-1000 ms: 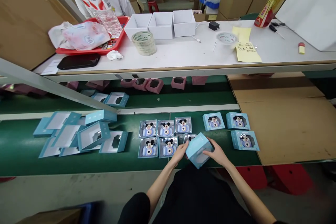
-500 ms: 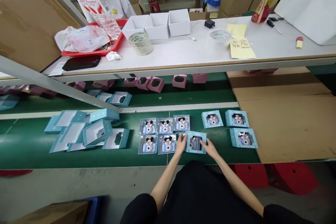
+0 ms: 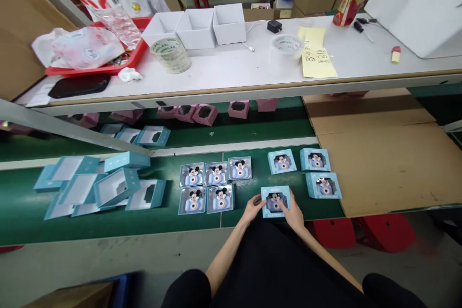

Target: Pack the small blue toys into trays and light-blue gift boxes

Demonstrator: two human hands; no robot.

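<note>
Pale blue cardboard display box [image 3: 275,201] with a clear window, a Mickey Mouse toy camera showing through it, lies flat and face up on the green conveyor belt [image 3: 238,229], near the belt's closer edge. A moment ago it was tipped up between the hands; now it has come down level, its window facing the camera. Left hand [image 3: 253,208] has its fingers against the box's left edge, and right hand [image 3: 291,213] has its fingers over the lower right of the window. Both hands touch the box, but from this angle I can't tell whether either is actually squeezing it. Three matching blue boxes [image 3: 315,159] sit just beyond and to the right, beside a flattened corrugated cardboard sheet [image 3: 382,168]. To the left are five silver-backed Mickey camera packs [image 3: 205,187], in a row of three above a row of two. Further left lies a loose heap of empty blue window sleeves [image 3: 115,186]. Pink cut-out card inserts [image 3: 204,114] line the far belt. Above, a white worktop [image 3: 224,65] carries three open white card boxes [image 3: 195,29] and a clear tape roll [image 3: 170,55].
</note>
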